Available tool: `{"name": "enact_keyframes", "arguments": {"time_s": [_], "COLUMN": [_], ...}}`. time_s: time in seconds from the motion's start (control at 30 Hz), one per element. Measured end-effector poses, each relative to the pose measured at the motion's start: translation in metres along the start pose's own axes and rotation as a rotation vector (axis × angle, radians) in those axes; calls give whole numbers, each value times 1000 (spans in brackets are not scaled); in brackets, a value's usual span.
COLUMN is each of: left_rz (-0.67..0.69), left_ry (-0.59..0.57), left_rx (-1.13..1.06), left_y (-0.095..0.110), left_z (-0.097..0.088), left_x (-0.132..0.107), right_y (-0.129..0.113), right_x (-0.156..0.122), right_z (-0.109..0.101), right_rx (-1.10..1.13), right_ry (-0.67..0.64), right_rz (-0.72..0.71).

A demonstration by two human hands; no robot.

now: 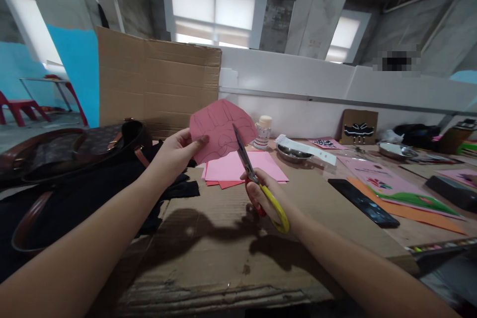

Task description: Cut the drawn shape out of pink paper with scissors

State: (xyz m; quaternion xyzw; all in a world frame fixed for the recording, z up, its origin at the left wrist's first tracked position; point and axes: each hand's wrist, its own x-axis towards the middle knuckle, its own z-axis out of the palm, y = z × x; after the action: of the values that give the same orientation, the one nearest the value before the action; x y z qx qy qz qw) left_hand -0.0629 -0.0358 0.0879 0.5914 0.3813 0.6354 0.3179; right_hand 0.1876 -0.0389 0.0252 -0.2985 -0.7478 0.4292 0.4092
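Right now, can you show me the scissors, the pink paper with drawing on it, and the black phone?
Scissors (250, 168): head view, on the metal blades near the pivot.
Drawn-on pink paper (222, 128): head view, middle of the sheet.
Black phone (363, 202): head view, middle of its upper face.

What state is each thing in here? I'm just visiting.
Left hand: gripping pink paper.
Right hand: holding scissors.
Pink paper: raised, line-drawn.
Scissors: blades apparently nearly shut.
Pink sheets: stacked flat.
White container: upright, lidded.
Phone: flat, screen dark.
Cardboard panel: standing, creased.
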Motion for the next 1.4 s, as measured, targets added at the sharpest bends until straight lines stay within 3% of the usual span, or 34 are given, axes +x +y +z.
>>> {"name": "enact_keyframes", "arguments": {"time_s": [0.57,0.87,1.4], "left_rz": [-61,-21,-33], "left_ry": [14,-16,-17], "left_rx": [11,-49,40], "left_y": [-6,0,-1], "left_z": [-4,-5,-6], "left_x": [3,3,2], "right_y": [-3,-2,-2], "right_x": [-2,-2,-3], "right_z": [2,2,1], "right_rx": [24,35,69], "right_ry": [8,-19,-49], "right_rz": [15,9,-7]}}
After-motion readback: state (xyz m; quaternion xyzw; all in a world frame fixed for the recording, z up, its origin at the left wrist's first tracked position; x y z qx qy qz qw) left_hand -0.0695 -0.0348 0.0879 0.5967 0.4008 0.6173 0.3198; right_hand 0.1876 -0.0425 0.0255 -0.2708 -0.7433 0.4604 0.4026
